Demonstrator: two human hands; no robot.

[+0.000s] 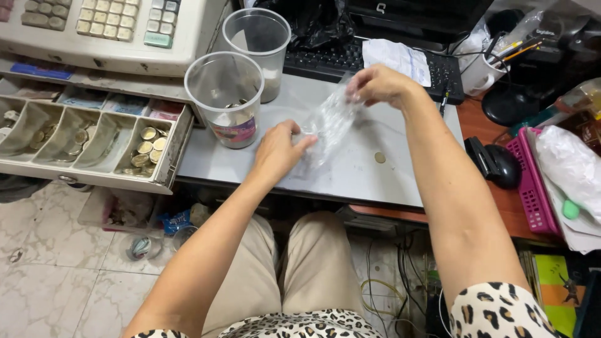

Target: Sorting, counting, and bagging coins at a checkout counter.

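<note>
- The left hand point(278, 150) pinches the low end of a clear bag point(328, 125). Its fingers are closed on the plastic.
- The right hand point(382, 84) pinches the top end of the same bag, fingers closed tight on it.
- The bag hangs stretched between the two hands, just above the grey counter point(369, 175). I cannot tell what is in the bag.
- Just past the left hand stands a clear cup point(225, 100) with a pink and purple label low on its side. A few coins lie in the bottom.
- Behind that cup stands a second cup point(258, 44), also clear. I cannot tell what is in it.
- Far to the left of the left hand is an open till drawer point(94, 147). Its trays hold coins, and the one nearest the hand has the most.
- The till point(106, 31) sits above the drawer, with pale keys.
- One coin point(379, 158) lies on the counter below the right hand, near the bag.
- Behind the right hand is a black keyboard point(332, 59) with a white paper slip point(397, 59) on it.
- To the right of the right arm are a black mouse point(501, 164) and a pink basket point(532, 188) with a white bag in it.
- A white mug point(482, 72) with pens stands far behind the right hand.
</note>
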